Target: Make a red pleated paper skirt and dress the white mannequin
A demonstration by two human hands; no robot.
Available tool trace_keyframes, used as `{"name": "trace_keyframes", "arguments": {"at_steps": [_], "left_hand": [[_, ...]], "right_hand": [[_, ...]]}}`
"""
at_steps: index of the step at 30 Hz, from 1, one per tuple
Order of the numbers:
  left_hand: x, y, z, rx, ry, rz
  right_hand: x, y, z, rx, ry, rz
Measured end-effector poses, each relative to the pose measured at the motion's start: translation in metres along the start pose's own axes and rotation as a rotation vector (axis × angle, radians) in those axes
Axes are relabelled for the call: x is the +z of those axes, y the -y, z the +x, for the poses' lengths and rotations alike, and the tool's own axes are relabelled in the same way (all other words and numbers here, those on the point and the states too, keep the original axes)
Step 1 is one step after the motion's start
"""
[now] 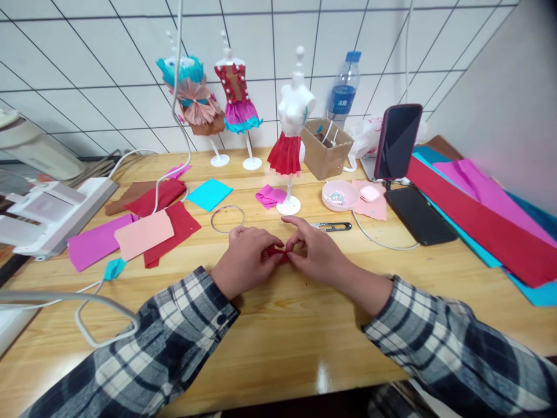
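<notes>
Between my two hands is a small piece of red crepe paper (275, 252), low over the wooden table. My left hand (249, 255) is closed on it, thumb and fingers pinching its left part. The right end is pinched between thumb and index finger of my right hand (317, 251), the other fingers lifted. Much of the paper is hidden by my fingers. Just behind my right hand lie black thread snips (334, 226). A small white mannequin (296, 98) wearing a red pleated skirt (285, 155) stands behind my hands.
Two dressed mannequins (237, 96) stand by the tiled wall. Crepe paper pieces (98, 238) and a thin ring (227, 219) lie left. Right are a pink bowl (337, 203), a cardboard box (326, 154), phones (420, 215) and long paper strips (483, 217). A white cable (174, 110) hangs at left.
</notes>
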State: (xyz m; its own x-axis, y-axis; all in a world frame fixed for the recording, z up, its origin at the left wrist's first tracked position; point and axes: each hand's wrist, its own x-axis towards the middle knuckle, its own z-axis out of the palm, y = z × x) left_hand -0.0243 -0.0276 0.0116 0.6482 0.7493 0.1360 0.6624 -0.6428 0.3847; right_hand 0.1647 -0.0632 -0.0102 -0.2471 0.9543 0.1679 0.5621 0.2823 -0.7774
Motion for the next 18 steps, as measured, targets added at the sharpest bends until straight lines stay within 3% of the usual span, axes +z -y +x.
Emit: {"name": "trace_keyframes", "arguments": {"at_steps": [5, 9, 13, 18], "left_hand": [[-0.003, -0.002, -0.001, 0.013, -0.019, -0.032], [-0.006, -0.001, -0.002, -0.166, -0.010, -0.197], [-0.007, -0.004, -0.003, -0.310, -0.013, -0.387], [-0.006, -0.011, -0.005, -0.315, -0.047, -0.441]], "right_hand": [[-0.003, 0.002, -0.002, -0.030, -0.058, 0.019], [-0.011, 0.006, -0.004, -0.122, -0.190, 0.008], [-0.011, 0.011, -0.006, -0.107, -0.175, 0.069], [-0.004, 0.013, -0.007, -0.087, -0.176, 0.057]]}}
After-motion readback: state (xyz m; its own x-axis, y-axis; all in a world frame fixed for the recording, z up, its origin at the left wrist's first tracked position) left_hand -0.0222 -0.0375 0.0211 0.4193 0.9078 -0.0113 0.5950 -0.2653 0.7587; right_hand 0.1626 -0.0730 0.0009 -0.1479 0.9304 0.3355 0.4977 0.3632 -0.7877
